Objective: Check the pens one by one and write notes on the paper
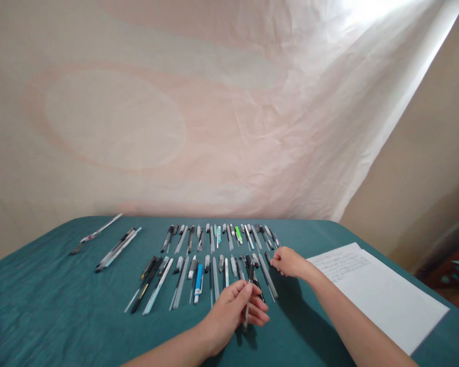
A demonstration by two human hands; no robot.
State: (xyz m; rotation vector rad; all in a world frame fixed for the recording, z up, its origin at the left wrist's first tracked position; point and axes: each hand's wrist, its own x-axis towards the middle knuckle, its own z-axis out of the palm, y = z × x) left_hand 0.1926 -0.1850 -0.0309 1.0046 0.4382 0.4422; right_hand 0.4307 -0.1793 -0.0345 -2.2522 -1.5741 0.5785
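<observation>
My left hand point(235, 308) is closed around a slim dark pen point(251, 272), which points away from me, tilted, above the front of the cloth. Just beyond it lies the front row of pen parts, among them a blue pen point(198, 283) and a clear pen barrel point(268, 276). At the right end of that row, the pinched fingertips of my right hand point(289, 262) are on a small dark pen cap point(268, 258). Part of the cap is hidden by the fingers.
Behind runs a second row of pens and caps, with a bright green pen point(238, 234). Several pens lie bunched point(118, 250) at left, near a thin pale stick with a dark end point(99, 233). Written paper sheets point(382, 295) lie right on the green cloth point(61, 311).
</observation>
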